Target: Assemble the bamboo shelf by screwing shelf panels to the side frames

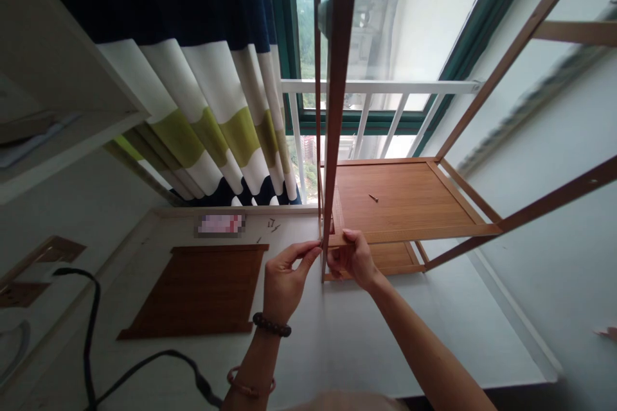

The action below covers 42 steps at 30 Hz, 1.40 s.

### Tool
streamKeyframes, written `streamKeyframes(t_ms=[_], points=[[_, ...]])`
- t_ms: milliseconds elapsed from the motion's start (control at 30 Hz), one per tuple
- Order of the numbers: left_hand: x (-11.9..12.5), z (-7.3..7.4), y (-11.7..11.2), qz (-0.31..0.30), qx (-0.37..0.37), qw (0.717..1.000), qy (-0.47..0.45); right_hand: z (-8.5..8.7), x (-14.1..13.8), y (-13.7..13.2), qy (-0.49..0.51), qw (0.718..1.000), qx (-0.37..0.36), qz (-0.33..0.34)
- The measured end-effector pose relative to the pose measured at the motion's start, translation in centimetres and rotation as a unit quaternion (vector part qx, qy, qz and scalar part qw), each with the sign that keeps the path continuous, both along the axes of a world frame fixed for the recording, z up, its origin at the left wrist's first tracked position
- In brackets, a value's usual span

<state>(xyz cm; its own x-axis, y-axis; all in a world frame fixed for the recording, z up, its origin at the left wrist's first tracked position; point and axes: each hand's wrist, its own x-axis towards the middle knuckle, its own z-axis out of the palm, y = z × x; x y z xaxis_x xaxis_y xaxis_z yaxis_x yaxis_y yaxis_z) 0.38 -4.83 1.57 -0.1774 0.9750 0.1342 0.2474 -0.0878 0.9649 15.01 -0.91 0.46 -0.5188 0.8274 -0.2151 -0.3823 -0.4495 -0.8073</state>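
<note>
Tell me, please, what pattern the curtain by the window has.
The curtain has broad navy, white and olive-green bands; head view shows it.

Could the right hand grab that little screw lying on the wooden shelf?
Probably yes. The screw lies bare on the shelf, just beyond the right hand, with nothing between them; that hand rests at the upright post now.
</note>
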Motion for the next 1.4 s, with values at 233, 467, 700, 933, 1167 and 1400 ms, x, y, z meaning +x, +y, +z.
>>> streamKeyframes(t_ms=[233, 467, 700, 933, 1167, 1400], points=[[-0.5, 0.5, 0.1, 0.001, -0.017, 1.000, -0.023, 0.3, -0.4, -0.1, 0.056, 0.998, 0.001, -0.034], [-0.3, 0.4, 0.1, 0.029, -0.014, 0.999, -0.018, -0.3, -0.3, 0.1, 0.058, 0.997, 0.025, -0.048], [0.0, -0.4, 0.1, 0.054, 0.013, 0.998, 0.020, -0.7, -0.2, 0.3, 0.050, 0.997, 0.046, -0.033], [0.4, -0.9, 0.3, 0.056, 0.013, 0.998, -0.018, -0.8, -0.2, 0.3, 0.061, 0.996, 0.044, -0.036], [-0.4, 0.2, 0.4, 0.000, -0.022, 1.000, 0.006, -0.7, -0.2, 0.2, 0.057, 0.997, 0.046, -0.032], [-0.5, 0.5, 0.5, -0.032, -0.063, 0.995, -0.072, -0.6, -0.3, 0.3, 0.056, 0.997, 0.046, -0.024]])
